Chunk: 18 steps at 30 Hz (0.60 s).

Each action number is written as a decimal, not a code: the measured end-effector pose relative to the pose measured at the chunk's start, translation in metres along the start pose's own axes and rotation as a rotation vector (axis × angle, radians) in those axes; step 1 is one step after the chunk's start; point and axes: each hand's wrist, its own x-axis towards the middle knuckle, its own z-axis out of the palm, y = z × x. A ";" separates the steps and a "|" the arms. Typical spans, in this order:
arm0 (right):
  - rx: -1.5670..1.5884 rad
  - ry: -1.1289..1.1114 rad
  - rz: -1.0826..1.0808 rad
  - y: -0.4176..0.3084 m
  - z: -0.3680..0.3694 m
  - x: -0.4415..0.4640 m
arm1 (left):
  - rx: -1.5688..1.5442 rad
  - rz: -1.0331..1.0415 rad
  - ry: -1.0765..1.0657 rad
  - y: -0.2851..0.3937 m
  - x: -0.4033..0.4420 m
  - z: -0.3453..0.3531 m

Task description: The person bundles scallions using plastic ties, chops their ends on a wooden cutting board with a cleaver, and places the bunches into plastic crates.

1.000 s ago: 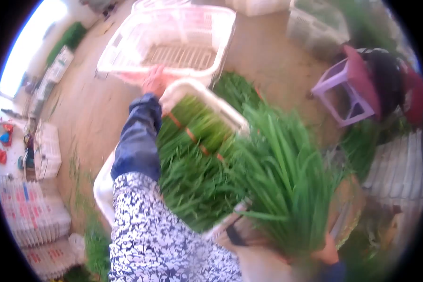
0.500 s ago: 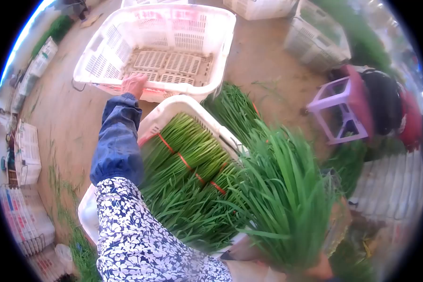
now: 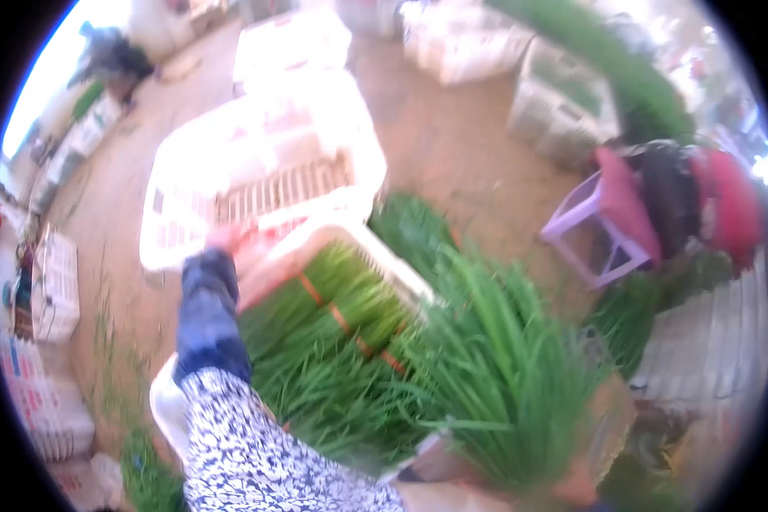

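My left hand (image 3: 237,241), blurred, is closed over the near rim of a white slatted crate (image 3: 169,192) with nothing lying in it. Right against that crate stands a second white crate (image 3: 392,260), packed with bundles of green garlic chives (image 3: 341,320) tied with orange bands. My right hand (image 3: 576,485), low in the view and partly hidden by leaves, holds a loose bunch of garlic chives (image 3: 508,350) with its tips pointing up and away. The bunch overlaps the right side of the packed crate.
More chives (image 3: 414,222) lie on the floor behind the packed crate. A purple stool (image 3: 602,235) stands at the right beside red and black objects. Other white crates (image 3: 465,43) are at the back, and stacked crates (image 3: 47,392) stand at the left.
The crate under my left hand has come nearer to me and turned slightly, with the hand still on its rim. My view has tilted up a little. The right hand keeps its bunch.
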 end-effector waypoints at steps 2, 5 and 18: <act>0.141 -0.110 -0.092 -0.010 0.008 0.001 | 0.289 -0.038 -0.077 0.084 -0.065 -0.043; 0.125 -0.078 -0.150 -0.002 0.004 -0.003 | -0.080 -0.013 -0.016 0.096 -0.084 -0.042; 0.721 -0.584 -0.195 -0.186 0.011 0.064 | -0.039 1.357 1.047 0.383 -0.348 -0.143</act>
